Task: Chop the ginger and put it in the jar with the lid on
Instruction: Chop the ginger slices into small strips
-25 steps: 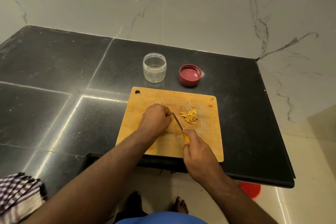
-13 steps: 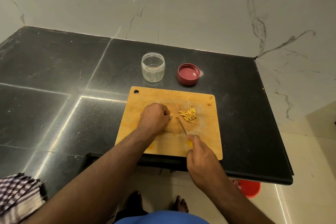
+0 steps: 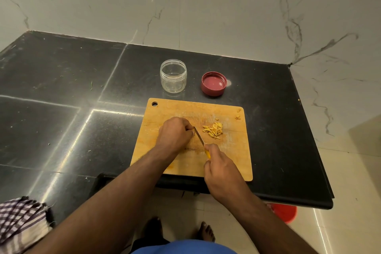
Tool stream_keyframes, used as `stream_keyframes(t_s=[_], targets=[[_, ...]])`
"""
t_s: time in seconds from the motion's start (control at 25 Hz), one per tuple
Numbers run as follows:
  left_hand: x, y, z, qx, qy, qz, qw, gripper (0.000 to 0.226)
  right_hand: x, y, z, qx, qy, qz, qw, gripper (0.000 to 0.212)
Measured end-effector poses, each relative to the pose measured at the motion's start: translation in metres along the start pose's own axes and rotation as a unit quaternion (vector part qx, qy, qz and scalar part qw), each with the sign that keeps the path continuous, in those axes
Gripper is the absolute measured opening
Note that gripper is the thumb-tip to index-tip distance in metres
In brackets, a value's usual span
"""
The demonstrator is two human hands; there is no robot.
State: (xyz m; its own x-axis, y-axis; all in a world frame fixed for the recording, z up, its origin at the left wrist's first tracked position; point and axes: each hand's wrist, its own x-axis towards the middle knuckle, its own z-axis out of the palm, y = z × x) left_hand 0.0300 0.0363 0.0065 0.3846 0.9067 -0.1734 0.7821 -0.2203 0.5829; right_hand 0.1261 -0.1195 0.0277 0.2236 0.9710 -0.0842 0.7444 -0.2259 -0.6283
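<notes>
A rectangular wooden chopping board (image 3: 226,159) with a small round hole in its far left corner lies on the black polished stone counter (image 3: 61,109), its near edge reaching the counter's front edge. This board serves as the landmark.

Over the board's middle, the left hand (image 3: 175,135) is bunched with its fingers curled down onto the wood; whatever piece it holds beneath them is hidden, so I cannot tell what it grips. Just right of that hand, the right hand (image 3: 221,168) grasps a small knife with a yellow handle (image 3: 201,140), fingers clenched around the handle, the thin blade slanting up and left until its tip meets the left hand's fingertips.

On the board, right of the blade and toward the far right area, sits a loose heap of pale yellow chopped ginger slivers (image 3: 213,131). 2 tiny scraps lie near the board's far right corner.

Beyond the board's far edge stands a clear round plastic jar (image 3: 173,76), open and upright. To the right of it, also beyond the board, a dark red round lid (image 3: 214,83) rests upside down, apart from the jar.
</notes>
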Motion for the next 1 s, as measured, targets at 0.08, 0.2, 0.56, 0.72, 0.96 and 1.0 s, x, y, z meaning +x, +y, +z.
stream_keyframes(t_s=[0.08,0.2,0.56,0.72,0.96,1.0], targets=[[0.0,0.0,-0.001,-0.002,0.001,0.0,1.0,0.016,0.003,-0.001,0.001,-0.007,-0.006,-0.002,1.0,0.034],[0.0,-0.001,0.0,-0.003,0.004,0.001,1.0,0.015,0.009,-0.001,0.003,-0.025,-0.012,0.006,1.0,0.032],[-0.001,-0.001,-0.003,-0.001,0.0,-0.009,1.0,0.023,-0.021,0.008,-0.005,-0.011,0.032,0.004,0.999,0.038],[-0.002,-0.003,-0.005,-0.003,-0.013,-0.01,1.0,0.031,-0.014,0.006,-0.006,0.035,0.017,0.021,0.999,0.036],[-0.002,-0.002,-0.002,-0.008,0.006,-0.009,1.0,0.019,-0.003,0.0,0.001,0.005,0.007,-0.003,1.0,0.035],[-0.002,-0.003,-0.002,-0.009,0.005,-0.009,1.0,0.017,-0.002,0.0,0.002,-0.004,0.006,-0.002,1.0,0.034]])
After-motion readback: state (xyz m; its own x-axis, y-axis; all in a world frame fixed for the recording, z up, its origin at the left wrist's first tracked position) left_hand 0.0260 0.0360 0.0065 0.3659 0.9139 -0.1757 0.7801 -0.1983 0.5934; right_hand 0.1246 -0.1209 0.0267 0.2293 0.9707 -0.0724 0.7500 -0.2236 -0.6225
